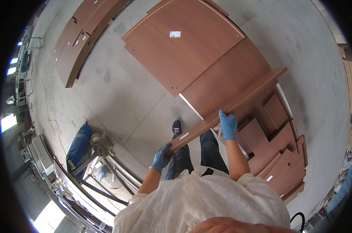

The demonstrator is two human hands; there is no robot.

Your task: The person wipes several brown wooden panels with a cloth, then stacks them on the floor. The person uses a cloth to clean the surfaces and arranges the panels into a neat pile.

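A long, narrow reddish-brown board [191, 134] runs slantwise in front of my body, a small white label near its left end. My left hand [160, 158], in a blue glove, is closed round that end. Midway along the board, my blue-gloved right hand [228, 125] presses against its near side, thumb upward. A crumpled pale rag [219, 131] shows between its fingers; part of it is hidden by the glove. Just beyond the board lies a stack of wide brown panels [187, 50], the top one bearing a white label.
Beside my right arm are several smaller brown panels [269, 155], some with notches. More stacked boards [80, 39] lie at the far left on the grey concrete floor [117, 101]. A blue bag [79, 143] and a metal frame [106, 178] stand at the left.
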